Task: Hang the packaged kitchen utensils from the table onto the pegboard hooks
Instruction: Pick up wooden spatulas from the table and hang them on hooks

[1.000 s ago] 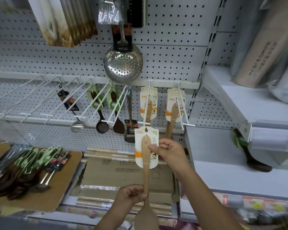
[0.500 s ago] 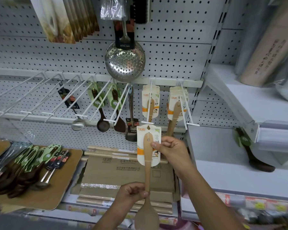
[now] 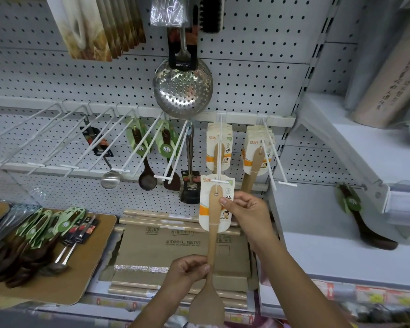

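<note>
right now your right hand (image 3: 246,214) pinches the card of the packaged wooden spatula (image 3: 212,236) with its fingertips (image 3: 223,201), the card's top at the tip of the white hook (image 3: 219,180). your left hand (image 3: 187,272) curls round the handle lower down. the card's hang hole is hidden behind the hook's crossbar. both forearms reach up from the bottom edge.

The one head camera (wide-angle) looks forward and down, near the pegboard (image 3: 258,74).

White pegboard wall (image 3: 258,74), white shelf (image 3: 317,256) right, seemingly even light
</note>
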Tool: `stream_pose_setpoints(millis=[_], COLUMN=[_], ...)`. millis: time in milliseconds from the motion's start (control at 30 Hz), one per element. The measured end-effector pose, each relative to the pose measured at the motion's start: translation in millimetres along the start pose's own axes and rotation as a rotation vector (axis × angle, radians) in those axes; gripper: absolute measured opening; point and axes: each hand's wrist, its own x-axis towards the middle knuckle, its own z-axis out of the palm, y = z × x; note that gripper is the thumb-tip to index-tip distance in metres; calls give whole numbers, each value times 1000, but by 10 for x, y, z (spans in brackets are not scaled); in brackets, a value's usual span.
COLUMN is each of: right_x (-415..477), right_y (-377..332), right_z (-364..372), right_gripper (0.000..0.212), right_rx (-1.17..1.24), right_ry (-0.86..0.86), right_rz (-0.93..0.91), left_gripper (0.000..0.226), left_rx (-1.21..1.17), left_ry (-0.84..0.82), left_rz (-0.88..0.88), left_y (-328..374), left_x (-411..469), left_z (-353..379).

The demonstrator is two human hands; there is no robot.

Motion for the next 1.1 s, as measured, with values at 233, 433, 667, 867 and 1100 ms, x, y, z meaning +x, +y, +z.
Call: stream_pose_setpoints(millis=[233,433,667,867,1100], right_x=[444,930,1322,1384,1320], right_y=[-52,-175,-205,-233,-38], right_z=[90,180,220,233,146], right_gripper=[10,9,10,14,17], right_rx=[-47,-142,-193,-148,-249], right_ry=[144,236,310,349,364], right_rz=[9,-78,-69,-49,-61], left_gripper=[22,23,22,25,36], left_rx=[59,149,295,399,583], left_ry=[49,65,97,8,-90], left_rz=[67,134,120,95,100], left_y=[234,500,657,683,582], left_x=[453,904,1398,1606,1674], left_z=[13,59,62,63,-191])
